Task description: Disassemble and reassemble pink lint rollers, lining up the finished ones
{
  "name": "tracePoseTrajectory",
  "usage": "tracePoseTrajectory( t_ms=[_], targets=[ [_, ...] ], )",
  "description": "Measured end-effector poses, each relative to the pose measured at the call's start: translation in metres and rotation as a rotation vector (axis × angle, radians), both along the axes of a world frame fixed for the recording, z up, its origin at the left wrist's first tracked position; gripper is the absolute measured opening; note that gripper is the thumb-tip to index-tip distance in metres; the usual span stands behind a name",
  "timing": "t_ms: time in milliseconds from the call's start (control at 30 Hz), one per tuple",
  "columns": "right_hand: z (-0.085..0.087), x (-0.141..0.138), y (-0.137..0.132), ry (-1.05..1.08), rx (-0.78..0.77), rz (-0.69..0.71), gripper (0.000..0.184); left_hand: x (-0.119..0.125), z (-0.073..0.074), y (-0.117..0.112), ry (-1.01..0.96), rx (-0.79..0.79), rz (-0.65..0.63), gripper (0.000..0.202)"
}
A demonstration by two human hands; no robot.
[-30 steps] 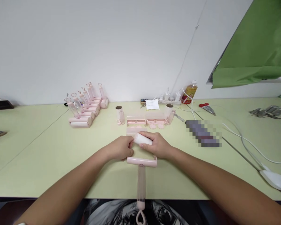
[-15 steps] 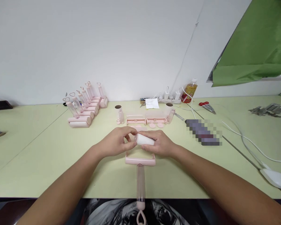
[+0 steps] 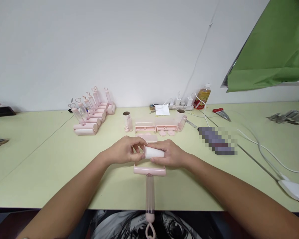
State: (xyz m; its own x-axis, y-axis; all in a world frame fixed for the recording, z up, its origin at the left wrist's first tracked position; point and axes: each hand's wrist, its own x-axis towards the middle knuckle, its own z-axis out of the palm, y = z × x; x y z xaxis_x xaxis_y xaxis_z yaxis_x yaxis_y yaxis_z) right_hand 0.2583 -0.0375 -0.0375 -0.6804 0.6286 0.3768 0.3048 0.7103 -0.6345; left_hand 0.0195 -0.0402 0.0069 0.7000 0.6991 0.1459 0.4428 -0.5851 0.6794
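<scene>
A white lint roll (image 3: 154, 152) lies crosswise in front of me, above the table. My right hand (image 3: 170, 152) is wrapped round its right end. At its left end, my left hand (image 3: 128, 150) pinches a pink end cap (image 3: 144, 152) against the roll; the fingers partly hide the cap. Just below the hands rests a pink lint roller frame (image 3: 149, 171), its clear handle (image 3: 150, 194) pointing toward me and ending in a pink loop (image 3: 150, 229) past the table edge.
Behind my hands are pink roller frames (image 3: 145, 130), round pink caps (image 3: 162, 133) and upright white rolls (image 3: 180, 114). Several assembled lint rollers (image 3: 86, 128) stand at the back left. To the right are a pixelated item (image 3: 216, 141), red-handled pliers (image 3: 221, 114), a bottle (image 3: 202, 97) and white cables (image 3: 266, 156).
The roll is turned slightly and sits a little lower in my hands. My left fingers have shifted at the cap on its left end. The roller frame stays put.
</scene>
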Motion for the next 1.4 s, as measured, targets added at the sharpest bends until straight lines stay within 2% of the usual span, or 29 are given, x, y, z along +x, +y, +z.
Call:
tracePoseTrajectory(
  t_ms=[300, 567, 767, 1100, 1400],
  targets=[
    [0.004, -0.001, -0.002, -0.014, -0.004, 0.024, 0.047, 0.002, -0.005, 0.002, -0.010, -0.066, -0.013, 0.022],
    [0.001, -0.001, -0.002, -0.008, -0.009, 0.017, 0.047, 0.003, -0.009, 0.002, 0.006, -0.017, 0.022, 0.023],
    [0.003, -0.002, -0.003, -0.004, -0.018, 0.036, 0.045, 0.006, -0.008, -0.003, 0.075, 0.101, 0.067, 0.026],
    [0.003, -0.003, -0.001, -0.012, -0.006, -0.091, 0.043, 0.001, -0.010, 0.003, 0.053, 0.200, 0.024, 0.032],
    [0.006, -0.004, -0.003, 0.027, -0.030, -0.149, 0.040, 0.006, -0.014, 0.002, 0.048, 0.253, 0.070, 0.035]
  ],
)
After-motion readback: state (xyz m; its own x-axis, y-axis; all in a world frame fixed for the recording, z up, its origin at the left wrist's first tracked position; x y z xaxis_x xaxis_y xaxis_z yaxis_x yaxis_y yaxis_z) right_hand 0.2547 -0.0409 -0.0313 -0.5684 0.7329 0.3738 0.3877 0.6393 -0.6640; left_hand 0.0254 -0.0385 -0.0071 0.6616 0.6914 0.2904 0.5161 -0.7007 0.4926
